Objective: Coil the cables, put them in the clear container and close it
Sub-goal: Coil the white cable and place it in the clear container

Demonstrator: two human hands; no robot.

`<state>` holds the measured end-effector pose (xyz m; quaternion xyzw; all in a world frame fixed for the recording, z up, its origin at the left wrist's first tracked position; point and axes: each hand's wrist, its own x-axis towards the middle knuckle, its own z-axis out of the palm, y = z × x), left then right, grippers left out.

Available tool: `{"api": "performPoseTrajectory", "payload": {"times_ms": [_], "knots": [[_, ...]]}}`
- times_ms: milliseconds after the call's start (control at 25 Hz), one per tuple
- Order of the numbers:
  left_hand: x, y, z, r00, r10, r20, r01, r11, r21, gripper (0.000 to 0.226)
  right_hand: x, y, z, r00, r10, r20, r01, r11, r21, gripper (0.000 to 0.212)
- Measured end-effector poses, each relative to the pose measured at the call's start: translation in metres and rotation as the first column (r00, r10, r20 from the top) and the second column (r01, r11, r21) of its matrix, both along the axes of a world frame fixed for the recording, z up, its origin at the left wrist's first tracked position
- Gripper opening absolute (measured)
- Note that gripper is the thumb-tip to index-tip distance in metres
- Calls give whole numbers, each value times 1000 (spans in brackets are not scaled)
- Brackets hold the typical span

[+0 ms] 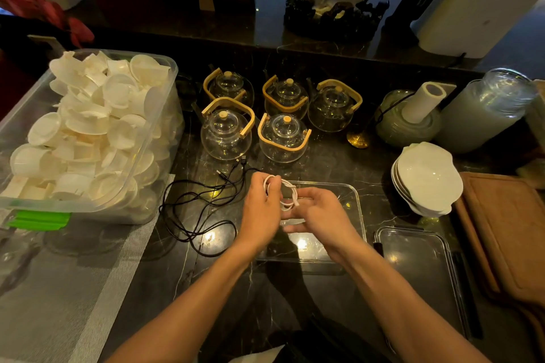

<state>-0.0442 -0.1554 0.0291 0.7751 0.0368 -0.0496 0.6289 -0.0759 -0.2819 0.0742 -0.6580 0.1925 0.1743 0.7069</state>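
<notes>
A coiled white cable (284, 193) is being pinched by the left hand (261, 209) and right hand (320, 215) above the clear container (358, 209); black cables (200, 209) are lying loose on the surface (165, 274).

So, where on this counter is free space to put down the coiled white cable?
Free: dark counter near the front edge, between the grey mat and the container lid. Inside the clear container is bare too. Crowded: the black cable sprawls left of it, with glass teapots behind.

Two bare forearms, no sleeves anywhere up to the frame's lower edge. No watch, bracelet or ring on the left hand (261, 209) or the right hand (321, 216). No gloves. Fingers slim, nails short and unpainted. Upper arms and clothing out of view.
</notes>
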Motion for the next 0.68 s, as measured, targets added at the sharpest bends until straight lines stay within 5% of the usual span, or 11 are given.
{"api": "performPoseTrajectory", "payload": {"times_ms": [280,680], "knots": [[10,-5,6,988,103,-117,-121,980,-157,21,-16,8,-6,997,78,27,-79,997,27,27],[12,0,17,947,-286,-147,258,949,-182,30,2,-17,-9,988,104,116,-85,984,-154,16]]}}
